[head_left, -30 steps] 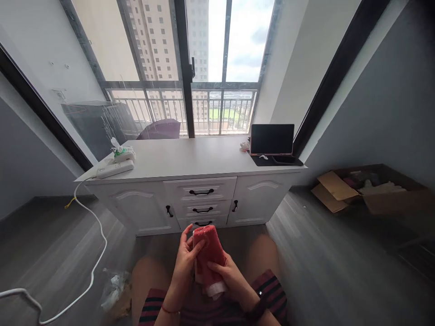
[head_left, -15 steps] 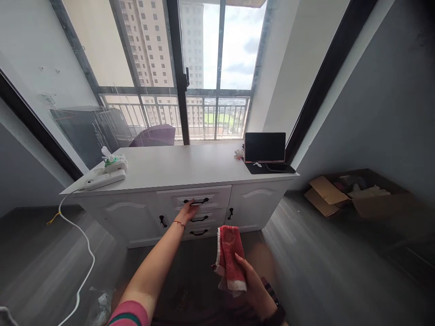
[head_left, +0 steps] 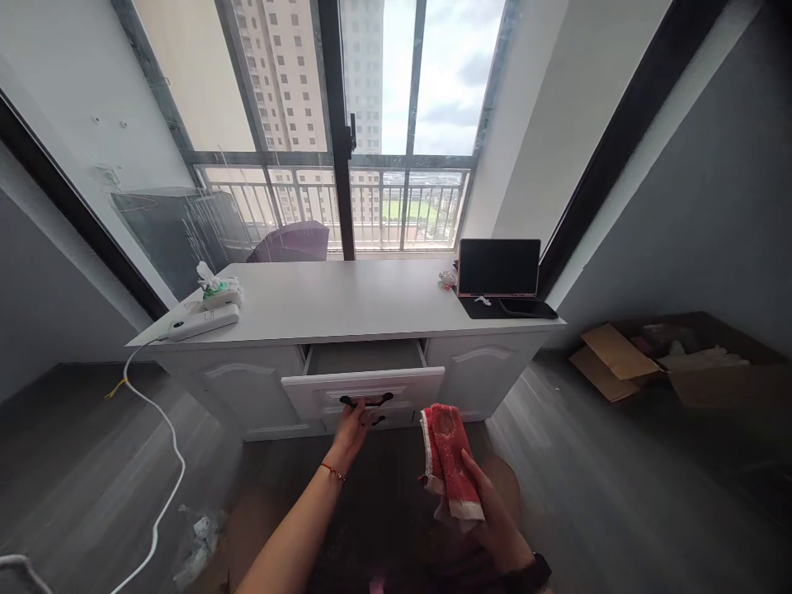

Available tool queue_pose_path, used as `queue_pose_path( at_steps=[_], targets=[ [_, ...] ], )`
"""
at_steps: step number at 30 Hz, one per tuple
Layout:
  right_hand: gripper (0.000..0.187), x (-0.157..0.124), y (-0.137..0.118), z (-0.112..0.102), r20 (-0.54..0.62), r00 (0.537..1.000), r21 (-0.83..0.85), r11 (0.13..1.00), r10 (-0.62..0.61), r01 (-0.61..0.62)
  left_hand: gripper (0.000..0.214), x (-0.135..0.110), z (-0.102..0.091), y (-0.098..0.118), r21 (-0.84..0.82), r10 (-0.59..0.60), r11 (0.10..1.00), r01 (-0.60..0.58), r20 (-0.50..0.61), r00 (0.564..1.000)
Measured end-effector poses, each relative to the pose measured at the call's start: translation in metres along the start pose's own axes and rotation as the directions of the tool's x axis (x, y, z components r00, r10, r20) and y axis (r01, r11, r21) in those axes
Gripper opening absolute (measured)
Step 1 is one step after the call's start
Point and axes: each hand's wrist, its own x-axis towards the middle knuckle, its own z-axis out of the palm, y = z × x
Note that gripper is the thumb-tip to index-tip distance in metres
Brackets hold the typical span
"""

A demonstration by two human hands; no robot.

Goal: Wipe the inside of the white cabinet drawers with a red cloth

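Observation:
My left hand (head_left: pixel 352 427) is closed around the black handle (head_left: pixel 379 402) of the top middle drawer (head_left: pixel 297 399) in a white cabinet (head_left: pixel 476 384). That drawer stands pulled out, and the part of its inside that shows is bare grey. In my right hand (head_left: pixel 490 503) is a folded red towel (head_left: pixel 454 454) with white edges, held in front of the cabinet's right side. The thumb lies across the towel; the other fingers are hidden behind it. Below the pulled drawer, part of another black handle (head_left: pixel 379 420) shows.
On the cabinet top, a tablet (head_left: pixel 498 267) stands at the right with a phone (head_left: pixel 527 308) before it. Tissues (head_left: pixel 214 285) and a power strip (head_left: pixel 204 322) lie at the left. A white cable (head_left: pixel 170 421) trails across the floor. An open cardboard box (head_left: pixel 624 351) sits at the right.
The top drawer has gone from shut to pulled out toward me, with my left hand on its handle. The towel in my right hand has shifted slightly right in view.

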Motion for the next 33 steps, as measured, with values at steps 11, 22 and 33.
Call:
queue_pose_path(
  at_steps=[11, 22, 33],
  targets=[
    [0.042, -0.001, -0.009, 0.039, 0.003, 0.993, -0.191, 0.975, -0.115, 0.113, 0.038, -0.064, -0.041, -0.033, 0.035, 0.059, 0.998, -0.06, 0.033, 0.998],
    [0.033, -0.023, 0.002, 0.052, -0.057, 0.996, -0.146, 0.988, -0.067, 0.058, 0.035, -0.084, -0.048, -0.039, 0.017, 0.072, 0.997, -0.074, 0.094, 0.993],
    [0.034, -0.025, -0.004, 0.048, -0.036, 0.999, -0.159, 0.987, -0.009, 0.003, 0.033, -0.081, -0.055, -0.039, 0.05, 0.053, 0.997, -0.057, 0.087, 0.995]
  ],
)
